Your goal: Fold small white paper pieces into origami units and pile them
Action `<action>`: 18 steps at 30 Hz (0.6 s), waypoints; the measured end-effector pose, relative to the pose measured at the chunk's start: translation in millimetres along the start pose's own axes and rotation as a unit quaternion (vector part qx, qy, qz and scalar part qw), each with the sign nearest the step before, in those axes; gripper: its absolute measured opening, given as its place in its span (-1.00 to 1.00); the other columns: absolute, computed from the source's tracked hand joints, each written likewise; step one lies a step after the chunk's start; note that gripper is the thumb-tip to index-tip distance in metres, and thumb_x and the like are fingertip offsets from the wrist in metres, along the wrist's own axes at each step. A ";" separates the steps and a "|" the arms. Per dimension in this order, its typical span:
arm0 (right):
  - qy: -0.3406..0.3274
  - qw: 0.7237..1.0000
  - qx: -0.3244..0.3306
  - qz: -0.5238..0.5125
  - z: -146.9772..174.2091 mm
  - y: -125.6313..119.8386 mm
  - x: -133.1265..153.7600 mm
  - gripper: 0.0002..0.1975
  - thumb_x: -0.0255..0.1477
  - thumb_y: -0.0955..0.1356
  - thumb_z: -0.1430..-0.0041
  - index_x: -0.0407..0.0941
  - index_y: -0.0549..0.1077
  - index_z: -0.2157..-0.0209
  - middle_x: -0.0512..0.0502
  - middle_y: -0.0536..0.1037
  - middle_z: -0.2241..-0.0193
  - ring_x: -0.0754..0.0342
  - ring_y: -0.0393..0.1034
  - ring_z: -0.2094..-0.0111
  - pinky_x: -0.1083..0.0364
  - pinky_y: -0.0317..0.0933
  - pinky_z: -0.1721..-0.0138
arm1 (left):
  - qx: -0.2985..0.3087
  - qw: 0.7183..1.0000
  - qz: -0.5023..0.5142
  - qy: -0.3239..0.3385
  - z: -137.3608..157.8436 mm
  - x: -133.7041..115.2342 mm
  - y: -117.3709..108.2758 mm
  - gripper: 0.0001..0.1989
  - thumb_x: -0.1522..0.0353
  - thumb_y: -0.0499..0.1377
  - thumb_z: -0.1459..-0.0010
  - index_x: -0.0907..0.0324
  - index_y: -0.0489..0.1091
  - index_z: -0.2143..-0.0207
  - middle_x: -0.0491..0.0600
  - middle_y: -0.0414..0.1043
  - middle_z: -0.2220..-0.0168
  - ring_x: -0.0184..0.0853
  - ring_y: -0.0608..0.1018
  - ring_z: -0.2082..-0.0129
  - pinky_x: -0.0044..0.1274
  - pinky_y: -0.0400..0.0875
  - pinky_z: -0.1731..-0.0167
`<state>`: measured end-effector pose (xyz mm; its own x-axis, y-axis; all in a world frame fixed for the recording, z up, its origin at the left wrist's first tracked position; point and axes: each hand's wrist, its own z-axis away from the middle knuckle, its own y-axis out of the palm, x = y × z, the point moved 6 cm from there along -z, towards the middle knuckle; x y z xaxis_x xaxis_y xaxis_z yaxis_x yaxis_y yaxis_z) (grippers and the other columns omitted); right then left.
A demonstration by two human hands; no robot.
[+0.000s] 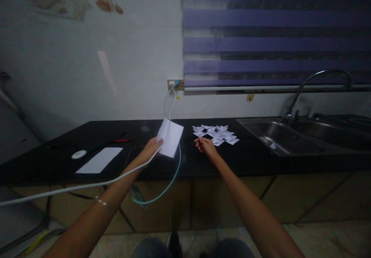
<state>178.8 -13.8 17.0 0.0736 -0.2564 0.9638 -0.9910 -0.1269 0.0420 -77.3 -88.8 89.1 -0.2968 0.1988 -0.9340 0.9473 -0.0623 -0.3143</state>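
My left hand (153, 148) is closed on a creased sheet of white paper (173, 138), thumb in front, holding it up over the dark counter. A white cable (121, 176) runs in front of this hand and the paper. My right hand (206, 146) is beside the front left of a group of folded paper boats (222, 134). Its fingers are loosely curled and somewhat apart, with nothing visible in them. Several white boats lie close together on the counter, some overlapping.
Flat white paper (100, 160) lies on the black counter (174, 169) at left, near a round white object (79, 154) and a red-and-black tool (120, 140). A teal cable (174, 178) loops over the front edge. The steel sink (261, 134) and faucet (298, 91) are at right.
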 end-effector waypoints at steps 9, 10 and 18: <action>0.031 0.998 -0.002 0.061 47.8 -33.2 21.7 -0.58 -0.05 0.42 0.08 -0.15 0.43 0.45 -0.02 0.45 0.55 0.15 0.29 0.55 0.19 0.14 0.56 | 0.163 0.951 0.253 -0.064 -11.0 21.5 139.6 -0.42 0.07 0.21 -0.05 0.33 0.32 0.03 0.20 0.46 0.14 -0.19 0.53 0.20 -0.38 0.47 0.23; 0.016 0.996 -0.024 0.085 50.2 -40.1 24.9 -0.60 -0.08 0.44 0.12 -0.15 0.42 0.48 0.00 0.43 0.58 0.16 0.27 0.57 0.19 0.12 0.56 | 0.189 0.948 0.248 -0.060 -12.1 20.1 148.3 -0.43 0.07 0.22 -0.04 0.33 0.35 0.05 0.19 0.46 0.13 -0.18 0.52 0.20 -0.38 0.47 0.24; 0.000 0.974 -0.058 0.217 67.4 -90.6 41.6 -0.60 -0.10 0.45 0.16 -0.16 0.37 0.55 0.09 0.28 0.69 0.22 0.04 0.63 0.19 -0.09 0.58 | 0.186 0.964 0.184 0.036 -39.9 24.5 155.8 -0.50 0.02 0.10 -0.13 0.29 0.42 0.18 0.06 0.48 0.28 -0.38 0.50 0.38 -0.62 0.33 0.50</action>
<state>279.2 -77.6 35.5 -0.3554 -0.2619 0.8973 -0.9347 0.1033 -0.3400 67.9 -54.6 24.0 0.0723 0.1621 -0.9841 0.8738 -0.4860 -0.0159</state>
